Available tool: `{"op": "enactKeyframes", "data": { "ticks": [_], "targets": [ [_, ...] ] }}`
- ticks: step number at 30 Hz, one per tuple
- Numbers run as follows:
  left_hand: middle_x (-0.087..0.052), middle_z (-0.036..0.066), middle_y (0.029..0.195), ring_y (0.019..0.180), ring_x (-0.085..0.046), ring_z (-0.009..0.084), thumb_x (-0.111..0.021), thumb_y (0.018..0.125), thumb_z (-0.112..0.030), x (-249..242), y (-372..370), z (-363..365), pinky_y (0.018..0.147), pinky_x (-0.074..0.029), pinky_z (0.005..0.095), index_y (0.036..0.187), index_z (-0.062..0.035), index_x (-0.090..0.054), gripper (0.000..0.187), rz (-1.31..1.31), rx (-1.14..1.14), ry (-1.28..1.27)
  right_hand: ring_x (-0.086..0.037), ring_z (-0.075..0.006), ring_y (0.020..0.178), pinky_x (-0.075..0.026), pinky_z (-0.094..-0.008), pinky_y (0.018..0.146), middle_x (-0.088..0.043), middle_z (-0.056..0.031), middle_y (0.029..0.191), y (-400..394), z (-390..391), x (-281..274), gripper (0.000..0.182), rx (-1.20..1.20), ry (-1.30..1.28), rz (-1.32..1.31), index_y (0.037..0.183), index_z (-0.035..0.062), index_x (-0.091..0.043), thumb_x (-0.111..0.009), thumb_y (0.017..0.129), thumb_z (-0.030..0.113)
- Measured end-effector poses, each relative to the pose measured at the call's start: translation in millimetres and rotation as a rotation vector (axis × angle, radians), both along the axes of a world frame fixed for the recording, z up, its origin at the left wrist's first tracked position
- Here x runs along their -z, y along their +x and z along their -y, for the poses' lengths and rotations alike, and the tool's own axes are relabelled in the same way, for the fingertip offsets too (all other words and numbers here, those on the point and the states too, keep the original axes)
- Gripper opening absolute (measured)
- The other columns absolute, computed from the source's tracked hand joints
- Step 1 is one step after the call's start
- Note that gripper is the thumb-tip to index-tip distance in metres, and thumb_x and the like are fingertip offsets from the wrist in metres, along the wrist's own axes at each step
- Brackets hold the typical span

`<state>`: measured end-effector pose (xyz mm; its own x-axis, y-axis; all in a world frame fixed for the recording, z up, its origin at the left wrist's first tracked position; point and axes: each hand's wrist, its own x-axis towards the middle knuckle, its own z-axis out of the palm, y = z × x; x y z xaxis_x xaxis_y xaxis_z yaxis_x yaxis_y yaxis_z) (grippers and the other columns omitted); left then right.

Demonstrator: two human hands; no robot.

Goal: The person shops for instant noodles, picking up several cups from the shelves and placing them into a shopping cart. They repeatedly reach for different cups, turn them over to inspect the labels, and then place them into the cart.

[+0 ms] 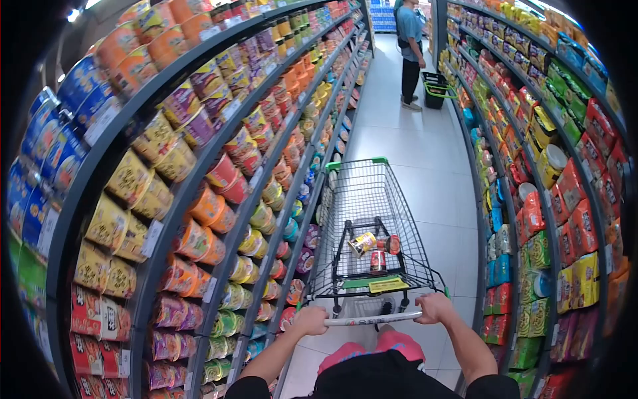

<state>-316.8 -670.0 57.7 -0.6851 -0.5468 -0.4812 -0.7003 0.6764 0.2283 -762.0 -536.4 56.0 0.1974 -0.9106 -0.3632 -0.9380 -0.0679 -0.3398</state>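
My left hand (311,322) is closed around the left end of the shopping cart's handle (372,320). At the other end of that bar, my right hand (435,308) grips it too, fingers wrapped over. Ahead of the handle extends the wire shopping cart (417,233), dark with green corners. Inside lie a yellow cup-shaped package (362,244), a red can-like container (378,261) and another red container (393,245). A yellow label (387,285) is on the cart near the handle.
Shelves of cup and bowl noodles (193,233) line the left side, close to the cart. Shelves with bagged packets (571,219) run along the right. Farther up the tiled aisle (428,186) stands a person (411,50) beside a black and green basket (435,92).
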Motion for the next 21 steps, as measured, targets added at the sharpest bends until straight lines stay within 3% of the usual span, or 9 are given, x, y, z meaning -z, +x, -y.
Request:
{"op": "enactKeyframes", "data": {
  "ticks": [2, 3, 9, 13, 14, 17, 21],
  "targets": [
    [-0.073, 0.009, 0.103, 0.103, -0.073, 0.0325, -0.068, 0.081, -0.032, 1, -15, 15, 0.085, -0.061, 0.0494, 0.099, -0.0147, -0.080, 0.028, 0.019, -0.018, -0.004, -0.073, -0.0383, 0.100, -0.059, -0.0525, 0.085, -0.077, -0.0166, 0.100, -16, 21, -3, 0.051, -0.002, 0.024, -0.012, 0.106, 0.0129, -0.076, -0.079, 0.073, 0.052],
    [-0.074, 0.008, 0.104, 0.103, -0.073, 0.0323, -0.068, 0.081, -0.032, -1, -26, 21, 0.086, -0.061, 0.0495, 0.100, -0.0150, -0.080, 0.028, 0.021, -0.032, 0.005, -0.073, -0.0359, 0.106, -0.060, -0.0485, 0.092, -0.077, -0.0127, 0.111, -22, 34, -12, 0.061, -0.017, 0.102, -0.068, 0.116, 0.0110, -0.077, -0.078, 0.072, 0.053],
    [-0.073, 0.010, 0.107, 0.103, -0.073, 0.0327, -0.068, 0.084, -0.032, 0, -62, 61, 0.088, -0.060, 0.0497, 0.107, -0.0171, -0.079, 0.029, 0.005, -0.039, 0.039, -0.074, -0.0350, 0.104, -0.060, -0.0486, 0.089, -0.076, -0.0121, 0.107, -63, 84, -19, 0.063, -0.043, 0.045, -0.039, 0.119, 0.0113, -0.076, -0.080, 0.071, 0.052],
    [-0.075, 0.008, 0.106, 0.102, -0.071, 0.0321, -0.079, 0.079, -0.030, -11, -84, 82, 0.092, -0.056, 0.0476, 0.117, -0.0149, -0.077, 0.041, -0.227, -0.107, 0.034, -0.072, -0.0338, 0.104, -0.058, -0.0505, 0.087, -0.074, -0.0109, 0.106, -86, 110, -18, 0.053, -0.061, -0.004, -0.003, 0.111, 0.0104, -0.073, -0.081, 0.074, 0.048],
    [-0.074, 0.008, 0.105, 0.099, -0.070, 0.0318, -0.083, 0.078, -0.035, -8, -87, 89, 0.089, -0.055, 0.0468, 0.125, -0.0137, -0.073, 0.053, -0.303, -0.069, 0.024, -0.072, -0.0335, 0.105, -0.058, -0.0503, 0.087, -0.074, -0.0108, 0.107, -92, 117, -16, 0.054, -0.071, -0.007, 0.000, 0.112, 0.0104, -0.073, -0.081, 0.074, 0.047],
    [-0.073, 0.009, 0.104, 0.098, -0.070, 0.0307, -0.083, 0.083, -0.037, -45, -129, 112, 0.087, -0.056, 0.0443, 0.126, -0.0102, -0.071, 0.052, -0.488, -0.058, -0.001, -0.072, -0.0326, 0.105, -0.058, -0.0486, 0.088, -0.073, -0.0101, 0.107, -108, 138, -12, 0.054, -0.107, -0.031, 0.021, 0.116, 0.0107, -0.071, -0.081, 0.074, 0.044],
    [-0.072, 0.012, 0.101, 0.093, -0.073, 0.0305, -0.080, 0.089, -0.023, -58, -188, 167, 0.082, -0.058, 0.0413, 0.124, -0.0042, -0.070, 0.041, -0.730, -0.223, 0.012, -0.072, -0.0332, 0.103, -0.058, -0.0477, 0.087, -0.071, -0.0104, 0.104, -126, 165, -1, 0.052, -0.128, -0.053, 0.079, 0.114, 0.0104, -0.071, -0.081, 0.073, 0.040]
  ]
}}
